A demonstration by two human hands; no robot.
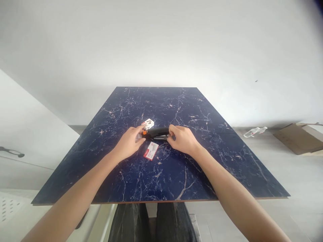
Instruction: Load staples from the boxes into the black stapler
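A black stapler [158, 132] with an orange end lies across the middle of a dark blue marbled table [161, 174]. My right hand [183, 139] is closed round the stapler's right end. At its left, orange end my left hand [129, 143] pinches it with thumb and fingers. A small red and white staple box [150, 151] lies flat just in front of the stapler, between my hands. Just behind the stapler sits a second small white box [148, 124].
The table stands against a white wall. On the floor to the right lie a flattened cardboard box [299, 137] and a clear plastic bottle [253, 131]. A white cabinet with a dark handle [12, 152] is at the left. My legs are under the table's near edge.
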